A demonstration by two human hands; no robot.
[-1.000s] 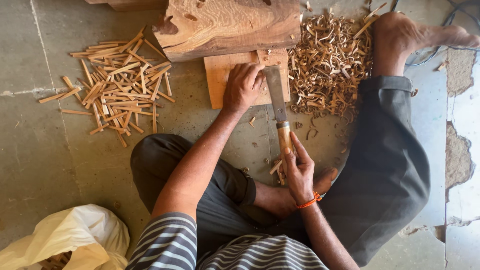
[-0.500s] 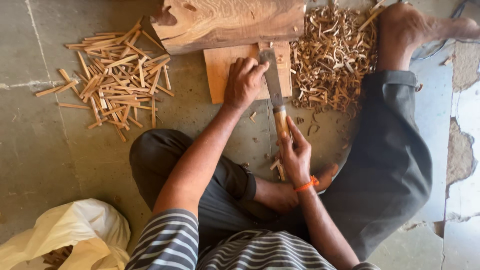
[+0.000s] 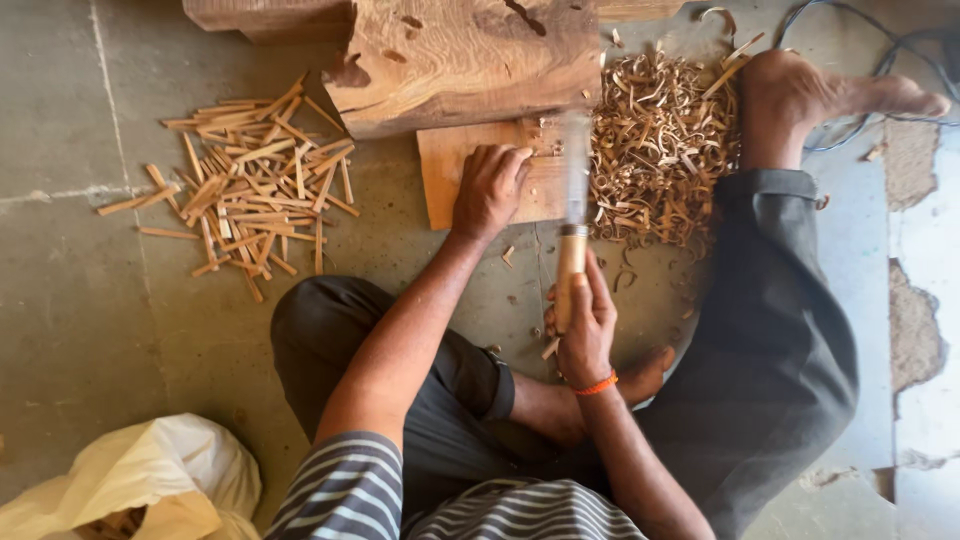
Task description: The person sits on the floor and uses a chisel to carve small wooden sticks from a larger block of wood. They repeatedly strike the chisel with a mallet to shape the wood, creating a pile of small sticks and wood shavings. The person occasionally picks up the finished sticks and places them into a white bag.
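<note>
The person sat on the concrete floor (image 3: 80, 330) with two hands at work. The right hand (image 3: 585, 325) was closed around the pale wooden handle of one long knife (image 3: 573, 215), whose blade was blurred and pointed away over one flat wooden board (image 3: 440, 180). The left hand (image 3: 488, 190) lay on that board with its fingers curled down, pressing on something too small to make out; whether it gripped anything could not be told. One large rough wood block (image 3: 460, 60) rested just behind the board, touching its far edge. Two heaps flanked the work: one loose pile of cut sticks (image 3: 245, 180), too many to count, on the left, and one mound of curled shavings (image 3: 660, 150) on the right, beside one bare foot (image 3: 800, 95). One white sack (image 3: 150, 480) sat at the lower left corner.
</note>
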